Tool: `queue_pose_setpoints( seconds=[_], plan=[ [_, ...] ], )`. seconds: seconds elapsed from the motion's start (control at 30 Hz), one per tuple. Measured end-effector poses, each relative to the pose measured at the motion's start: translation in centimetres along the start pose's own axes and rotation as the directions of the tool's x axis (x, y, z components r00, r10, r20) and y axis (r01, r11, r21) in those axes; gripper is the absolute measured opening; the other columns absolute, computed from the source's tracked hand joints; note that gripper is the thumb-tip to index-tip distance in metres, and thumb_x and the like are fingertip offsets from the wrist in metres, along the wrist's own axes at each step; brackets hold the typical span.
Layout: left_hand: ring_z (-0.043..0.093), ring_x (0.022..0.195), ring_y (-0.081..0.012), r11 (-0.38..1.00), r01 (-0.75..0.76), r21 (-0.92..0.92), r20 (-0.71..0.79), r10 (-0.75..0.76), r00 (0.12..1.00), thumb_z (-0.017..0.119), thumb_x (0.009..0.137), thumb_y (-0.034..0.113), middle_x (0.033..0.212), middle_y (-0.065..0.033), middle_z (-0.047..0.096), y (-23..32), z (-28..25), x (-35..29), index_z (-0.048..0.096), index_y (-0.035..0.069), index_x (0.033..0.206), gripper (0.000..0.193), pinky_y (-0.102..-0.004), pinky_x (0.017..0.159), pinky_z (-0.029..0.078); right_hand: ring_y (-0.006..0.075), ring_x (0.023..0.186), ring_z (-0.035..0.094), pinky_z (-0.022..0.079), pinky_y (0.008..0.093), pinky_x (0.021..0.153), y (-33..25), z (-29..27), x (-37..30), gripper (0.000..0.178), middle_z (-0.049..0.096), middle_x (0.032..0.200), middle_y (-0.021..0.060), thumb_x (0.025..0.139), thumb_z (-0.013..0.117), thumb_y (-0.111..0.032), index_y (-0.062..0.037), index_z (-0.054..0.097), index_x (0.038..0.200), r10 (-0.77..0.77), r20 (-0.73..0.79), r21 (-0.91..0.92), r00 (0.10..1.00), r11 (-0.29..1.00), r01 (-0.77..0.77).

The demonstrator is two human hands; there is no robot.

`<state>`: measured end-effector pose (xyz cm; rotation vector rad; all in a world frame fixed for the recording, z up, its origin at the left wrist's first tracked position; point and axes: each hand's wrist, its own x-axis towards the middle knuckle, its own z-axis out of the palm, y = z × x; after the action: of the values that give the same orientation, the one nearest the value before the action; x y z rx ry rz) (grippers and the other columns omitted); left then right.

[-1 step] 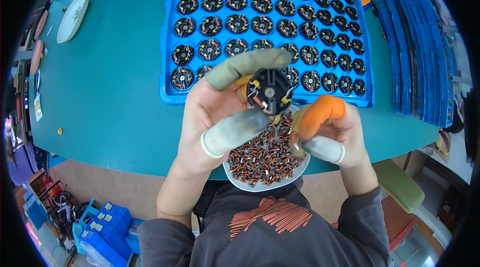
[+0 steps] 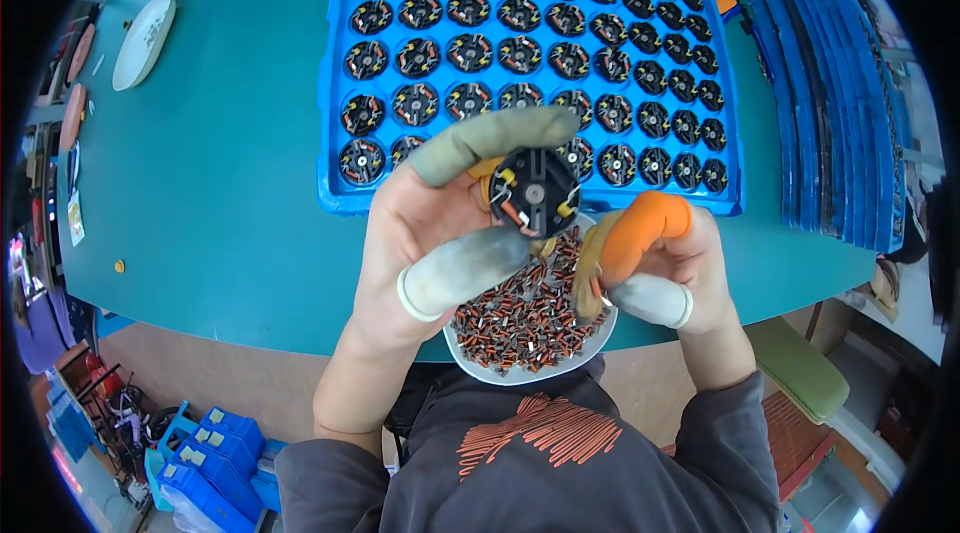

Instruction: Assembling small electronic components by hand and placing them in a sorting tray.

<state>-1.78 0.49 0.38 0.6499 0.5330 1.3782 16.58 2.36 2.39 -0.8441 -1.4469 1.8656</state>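
Observation:
My left hand (image 2: 440, 223), in rubber finger cots, grips a round black plastic disc part (image 2: 534, 193) by its rim, between the thumb and the curled fingers. The disc carries a pale metal centre, yellow pieces, bare wire ends and one copper-coloured rod. Just to its right, my right hand (image 2: 650, 258) wears orange, tan and white cots and is closed in a pinch. Between its fingertips shows a small copper-coloured piece (image 2: 597, 287), mostly covered. Under both hands stands a white bowl (image 2: 487, 373) full of small copper-coloured rod pieces (image 2: 525, 318).
Beyond my hands, a blue tray (image 2: 335, 63) holds rows of similar black discs on the green table (image 2: 230, 183). Stacked blue trays (image 2: 825, 103) stand at the right. A white dish (image 2: 145, 41) lies far left. Blue boxes (image 2: 215, 458) sit below the table's left side.
My right fingertips have shifted slightly, and the small copper-coloured piece between them shows more plainly. The disc in my left hand has moved slightly left and down.

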Motion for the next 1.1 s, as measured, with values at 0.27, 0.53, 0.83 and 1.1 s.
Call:
queue_pose_setpoints(
  seconds=[0.27, 0.53, 0.83, 1.1],
  plan=[
    [0.048, 0.101, -0.0212, 0.998, -0.016, -0.056, 0.113, 0.022, 0.993, 0.06, 0.065, 0.005, 0.117, -0.0147, 0.042, -0.9, -0.4, -0.4, 0.034, -0.004, 0.118, 0.06, -0.0345, 0.088, 0.039, 0.0195, 0.065, 0.058, 0.046, 0.0281, 0.058, -0.8, -0.8, 0.6, 0.029, 0.057, 0.071, 0.0103, 0.055, 0.075, -0.005, -0.0006, 0.052, 0.073, -0.001, -0.113, 0.224, 0.994, 0.974, 0.026],
    [0.053, 0.083, -0.0201, 1.0, -0.015, -0.004, -0.071, 0.015, 0.997, 0.062, 0.072, 0.025, 0.099, -0.0103, 0.048, 0.0, -0.1, -0.5, 0.041, -0.004, 0.112, 0.054, -0.0306, 0.065, 0.043, 0.0191, 0.063, 0.054, 0.043, 0.0273, 0.058, 0.5, -1.4, 1.1, 0.012, 0.056, 0.07, 0.0066, 0.063, 0.064, -0.002, -0.0031, 0.058, 0.073, -0.167, 0.096, -0.235, 0.981, 0.954, 0.186],
    [0.044, 0.111, -0.0217, 0.992, -0.007, -0.122, -0.036, 0.003, 0.999, 0.052, 0.075, 0.014, 0.123, -0.0169, 0.041, -0.3, -0.4, 0.2, 0.036, -0.006, 0.121, 0.052, -0.0342, 0.093, 0.035, 0.0178, 0.064, 0.044, 0.029, 0.0322, 0.053, 2.9, 1.0, 0.8, 0.026, 0.05, 0.073, 0.002, 0.048, 0.069, -0.011, -0.0075, 0.063, 0.073, -0.34, 0.344, -0.919, 0.875, 0.07, 0.389],
    [0.043, 0.112, -0.0233, 0.989, -0.019, -0.144, -0.002, 0.019, 1.0, 0.049, 0.072, 0.007, 0.123, -0.0184, 0.042, -0.2, -0.4, 0.0, 0.04, -0.006, 0.119, 0.049, -0.0355, 0.095, 0.033, 0.0181, 0.068, 0.055, 0.043, 0.0285, 0.06, 1.3, -0.1, 1.3, 0.019, 0.059, 0.076, 0.0049, 0.059, 0.07, -0.007, -0.0064, 0.061, 0.076, -0.195, 0.143, -0.575, 0.97, 0.782, 0.241]
  ],
)
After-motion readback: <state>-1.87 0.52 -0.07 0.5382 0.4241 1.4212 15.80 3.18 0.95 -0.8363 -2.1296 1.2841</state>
